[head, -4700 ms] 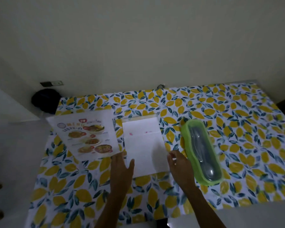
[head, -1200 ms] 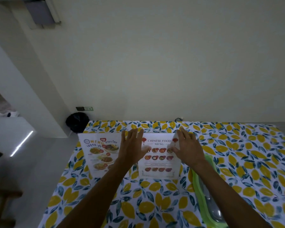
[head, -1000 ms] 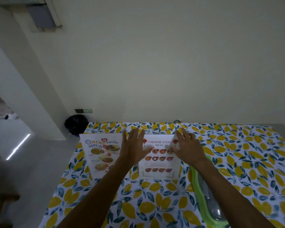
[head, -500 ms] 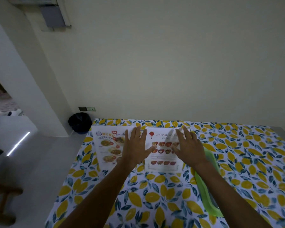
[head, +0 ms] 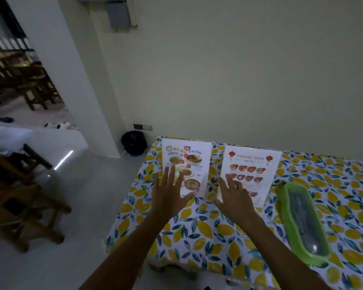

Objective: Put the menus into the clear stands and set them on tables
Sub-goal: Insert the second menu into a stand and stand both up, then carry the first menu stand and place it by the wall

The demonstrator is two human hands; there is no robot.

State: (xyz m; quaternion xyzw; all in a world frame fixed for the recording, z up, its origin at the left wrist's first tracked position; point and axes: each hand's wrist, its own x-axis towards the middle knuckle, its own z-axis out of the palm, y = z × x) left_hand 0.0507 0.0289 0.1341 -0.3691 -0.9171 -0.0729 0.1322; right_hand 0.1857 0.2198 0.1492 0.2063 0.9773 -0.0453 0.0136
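Observation:
Two menus stand upright in clear stands on the lemon-print table (head: 218, 231). The Thai menu (head: 189, 162) is on the left, near the table's left edge. The Chinese food menu (head: 252, 170) stands to its right. My left hand (head: 170, 195) is spread flat in front of the Thai menu's lower part, fingers apart, holding nothing. My right hand (head: 233, 195) is spread in front of the lower left of the Chinese menu, also holding nothing. Whether the fingertips touch the stands is unclear.
A green cutlery box with a clear lid (head: 302, 220) lies on the table to the right of the menus. A black bin (head: 134, 143) sits on the floor by the wall. Wooden chairs (head: 19, 206) stand at the left. A doorway opens at far left.
The view has swung left. Both hands have left the Chinese menu; my left hand has moved over to the Thai menu and my right hand now sits at the Chinese menu's lower left.

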